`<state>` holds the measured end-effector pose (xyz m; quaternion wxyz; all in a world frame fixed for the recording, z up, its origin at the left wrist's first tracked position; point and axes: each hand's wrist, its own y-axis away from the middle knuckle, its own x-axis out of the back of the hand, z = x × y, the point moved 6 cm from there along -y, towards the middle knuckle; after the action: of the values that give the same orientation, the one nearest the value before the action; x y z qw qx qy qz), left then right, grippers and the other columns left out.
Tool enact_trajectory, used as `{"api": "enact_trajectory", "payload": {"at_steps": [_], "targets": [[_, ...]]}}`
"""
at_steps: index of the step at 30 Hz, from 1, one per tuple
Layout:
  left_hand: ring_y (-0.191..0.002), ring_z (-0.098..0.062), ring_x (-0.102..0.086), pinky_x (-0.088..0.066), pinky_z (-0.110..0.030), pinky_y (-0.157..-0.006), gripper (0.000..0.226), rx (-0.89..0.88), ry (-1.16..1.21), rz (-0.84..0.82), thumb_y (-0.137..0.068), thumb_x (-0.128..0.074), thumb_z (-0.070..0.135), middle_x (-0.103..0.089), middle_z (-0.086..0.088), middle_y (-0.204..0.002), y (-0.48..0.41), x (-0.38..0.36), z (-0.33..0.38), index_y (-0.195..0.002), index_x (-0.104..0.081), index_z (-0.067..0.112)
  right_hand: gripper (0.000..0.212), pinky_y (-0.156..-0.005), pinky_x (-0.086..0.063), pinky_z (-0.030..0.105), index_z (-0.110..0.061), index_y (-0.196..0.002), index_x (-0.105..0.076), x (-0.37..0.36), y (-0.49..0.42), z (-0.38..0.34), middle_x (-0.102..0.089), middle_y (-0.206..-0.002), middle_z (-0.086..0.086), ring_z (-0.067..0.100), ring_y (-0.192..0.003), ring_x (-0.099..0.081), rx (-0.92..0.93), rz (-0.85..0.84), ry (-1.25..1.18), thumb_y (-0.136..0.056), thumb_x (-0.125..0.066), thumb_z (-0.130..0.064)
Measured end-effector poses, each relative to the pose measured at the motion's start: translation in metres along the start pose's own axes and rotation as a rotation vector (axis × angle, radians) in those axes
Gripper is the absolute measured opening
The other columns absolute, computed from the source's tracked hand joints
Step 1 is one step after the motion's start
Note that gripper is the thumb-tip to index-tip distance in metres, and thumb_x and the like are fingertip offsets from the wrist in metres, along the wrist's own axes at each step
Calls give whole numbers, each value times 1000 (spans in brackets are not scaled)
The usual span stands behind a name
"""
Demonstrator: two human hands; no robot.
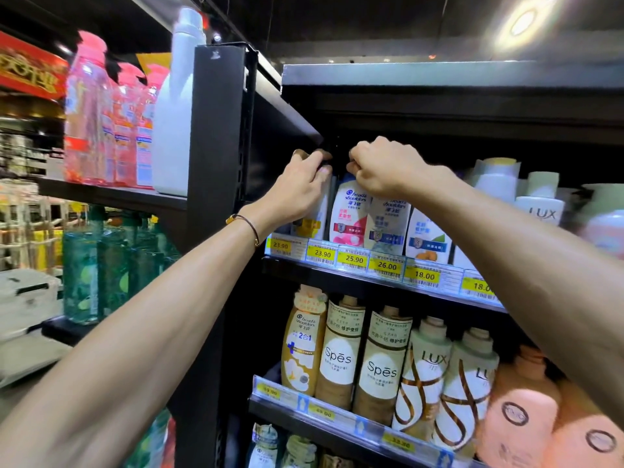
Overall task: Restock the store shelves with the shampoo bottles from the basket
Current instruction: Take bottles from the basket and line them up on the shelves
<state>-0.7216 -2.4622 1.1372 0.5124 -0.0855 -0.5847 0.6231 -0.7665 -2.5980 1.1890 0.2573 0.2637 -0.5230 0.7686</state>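
Observation:
Both my arms reach up to the top row of the shampoo shelf (368,270). My left hand (300,190) curls round the top of a white shampoo bottle (315,217) at the row's far left end. My right hand (385,167) pinches the cap of a white and pink Head & Shoulders bottle (347,214) standing beside it. More white Head & Shoulders bottles (388,224) stand to the right. The basket is out of view.
A black upright post (216,136) borders the shelf on the left. Below stand Spes bottles (341,352), Lux bottles (422,376) and peach bottles (520,410). Pink and white bottles (182,106) fill the neighbouring unit at left, teal ones (84,271) beneath.

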Motion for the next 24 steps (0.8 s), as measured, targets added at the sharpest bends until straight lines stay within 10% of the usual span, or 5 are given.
{"api": "enact_trajectory", "payload": {"at_steps": [16, 24], "targets": [[-109, -19, -57, -40, -12, -71, 28, -1, 133, 18, -109, -42, 27, -57, -11, -120, 6, 13, 6, -132, -54, 19, 20, -75, -37, 36, -25, -109, -62, 8, 0, 9, -51, -101, 8, 29, -89, -48, -78, -14, -319, -101, -55, -43], [-116, -19, -56, -52, -25, -89, 34, 18, 154, -14, -109, -39, 31, -53, -9, -128, 12, 9, 8, -141, -48, 25, 35, -69, -38, 35, -20, -119, -63, 13, 12, 5, -67, -109, 10, 30, -93, -60, -59, -24, -248, -104, -46, -47]]}}
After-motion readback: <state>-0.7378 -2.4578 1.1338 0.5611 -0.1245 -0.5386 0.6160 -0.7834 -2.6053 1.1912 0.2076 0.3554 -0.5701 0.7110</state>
